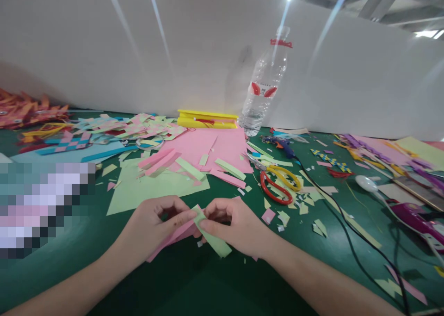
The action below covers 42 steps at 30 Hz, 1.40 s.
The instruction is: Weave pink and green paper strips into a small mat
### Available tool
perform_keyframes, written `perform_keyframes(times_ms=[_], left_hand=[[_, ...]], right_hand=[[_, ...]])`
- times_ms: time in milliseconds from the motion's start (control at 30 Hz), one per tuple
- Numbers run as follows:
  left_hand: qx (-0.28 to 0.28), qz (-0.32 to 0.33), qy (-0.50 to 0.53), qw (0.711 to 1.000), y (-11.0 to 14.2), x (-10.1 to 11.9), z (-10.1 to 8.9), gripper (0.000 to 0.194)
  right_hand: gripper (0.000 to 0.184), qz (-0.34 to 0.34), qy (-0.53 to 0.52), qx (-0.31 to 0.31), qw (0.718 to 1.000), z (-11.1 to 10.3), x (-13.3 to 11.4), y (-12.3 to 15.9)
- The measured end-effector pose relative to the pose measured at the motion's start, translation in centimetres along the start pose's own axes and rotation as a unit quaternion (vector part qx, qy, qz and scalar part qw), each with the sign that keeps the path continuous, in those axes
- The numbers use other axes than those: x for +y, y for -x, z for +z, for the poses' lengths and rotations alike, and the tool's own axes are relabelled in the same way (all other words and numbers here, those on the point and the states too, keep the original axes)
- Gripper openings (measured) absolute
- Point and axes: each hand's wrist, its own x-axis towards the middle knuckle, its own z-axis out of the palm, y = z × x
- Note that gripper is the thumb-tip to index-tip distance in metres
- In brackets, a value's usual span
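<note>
My left hand (169, 219) and my right hand (232, 221) meet at the near middle of the table, thumbs and fingers pinched on paper strips. A light green paper strip (215, 242) slants down to the right under my right thumb. Behind it, a pink paper strip (178, 235) runs down to the left beneath my left hand. Where the two strips cross, fingers hide part of the paper. Just beyond my hands lie a light green sheet (138, 191), a pink sheet (222, 145) and several loose strips. Scissors (277, 182) with red and yellow handles rest to the right.
A clear plastic bottle (265, 84) leans against the white wall. A blue glue gun (282, 145) and a purple corded tool (412, 219) lie at right, their cords crossing the table. Woven paper pieces (149, 126) are piled at left. Paper scraps (284, 216) litter the right side.
</note>
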Motion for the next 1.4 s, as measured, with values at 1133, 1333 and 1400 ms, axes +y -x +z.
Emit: perform_keyframes(times_ms=[1133,1333,1400], left_hand=[[-0.052,-0.036,0.018,0.998,0.5,1.0,-0.4,0.038],[-0.034,-0.037,0.039,0.998,0.4,0.7,-0.3,0.038],[-0.036,-0.034,0.039,0.998,0.4,0.7,-0.3,0.039]], right_hand=[[0.032,-0.03,0.072,0.04,0.996,0.3,0.0,-0.1],[0.028,-0.031,0.083,0.03,0.996,0.2,0.2,-0.2],[0.027,-0.022,0.075,0.028,0.997,0.2,0.2,-0.2]])
